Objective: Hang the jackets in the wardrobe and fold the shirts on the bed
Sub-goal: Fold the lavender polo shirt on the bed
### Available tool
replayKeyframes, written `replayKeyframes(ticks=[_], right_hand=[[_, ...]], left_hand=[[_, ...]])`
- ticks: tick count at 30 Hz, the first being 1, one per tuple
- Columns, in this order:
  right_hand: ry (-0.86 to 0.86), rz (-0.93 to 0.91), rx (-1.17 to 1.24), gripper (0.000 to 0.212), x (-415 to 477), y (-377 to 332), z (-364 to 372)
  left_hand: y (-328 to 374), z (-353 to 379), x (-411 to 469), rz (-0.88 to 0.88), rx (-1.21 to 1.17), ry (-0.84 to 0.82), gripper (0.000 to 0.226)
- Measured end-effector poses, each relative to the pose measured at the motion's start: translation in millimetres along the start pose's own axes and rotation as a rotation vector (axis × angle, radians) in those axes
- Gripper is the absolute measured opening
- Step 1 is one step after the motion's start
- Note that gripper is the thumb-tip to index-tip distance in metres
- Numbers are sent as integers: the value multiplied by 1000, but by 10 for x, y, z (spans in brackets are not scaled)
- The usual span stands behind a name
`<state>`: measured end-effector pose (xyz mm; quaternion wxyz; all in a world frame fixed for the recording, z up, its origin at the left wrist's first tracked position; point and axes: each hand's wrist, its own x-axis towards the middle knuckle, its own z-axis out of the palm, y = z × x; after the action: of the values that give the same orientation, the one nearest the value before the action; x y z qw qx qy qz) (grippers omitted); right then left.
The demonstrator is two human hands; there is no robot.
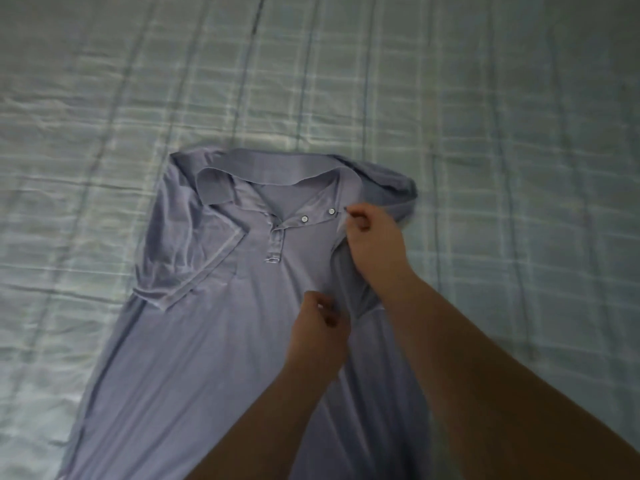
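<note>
Shirt [214, 348], pale purple, lies front-up near the middle of the bed [519, 140], with its collar [263, 168] at the far end and its lower part running off the bottom edge of the view. Two buttons [304, 219] show on the open placket. On the picture's left side the sleeve [187, 258] is turned in over the chest, its hem lying as a slanted line. The opposite side edge is bunched and raised off the bed. The right hand [375, 244] has a closed grip there, fingers pinching the cloth just beside the collar and buttons. The left hand [318, 334] pinches the same fold lower down, its grip also closed on the shirt. The two hands are near each other but apart. Checked sheet [104, 116] stretches wide beyond the collar and out to both sides.
</note>
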<state>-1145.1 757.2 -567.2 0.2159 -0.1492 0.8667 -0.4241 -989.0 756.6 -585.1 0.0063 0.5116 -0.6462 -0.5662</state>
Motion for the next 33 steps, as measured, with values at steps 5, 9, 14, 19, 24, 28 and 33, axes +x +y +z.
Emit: replayKeyframes(ticks=[5,9,14,19,24,28,33], right_hand=[[-103,76,-44,37,-237,-21,417],[-46,98,-90,44,-678,-50,387],[57,134,-142,38,-1547,-29,323],[96,281,-148,41,-2525,242,414],[203,364,-332,39,-3307,614,253],[256,464,-511,51,-3799,903,93],[219,689,-431,56,-4212,1212,-88]], left_hand=[[-140,-338,66,62,-22,-32,21],[-307,-712,47,122,14,-47,25],[-552,-1281,-95,132,156,-96,21],[-991,-1981,-409,157,191,-281,24],[-1514,-2646,-752,258,562,-235,34],[-1956,-3050,-1108,429,803,-69,46],[-2529,-3292,-1520,170,762,1,66]])
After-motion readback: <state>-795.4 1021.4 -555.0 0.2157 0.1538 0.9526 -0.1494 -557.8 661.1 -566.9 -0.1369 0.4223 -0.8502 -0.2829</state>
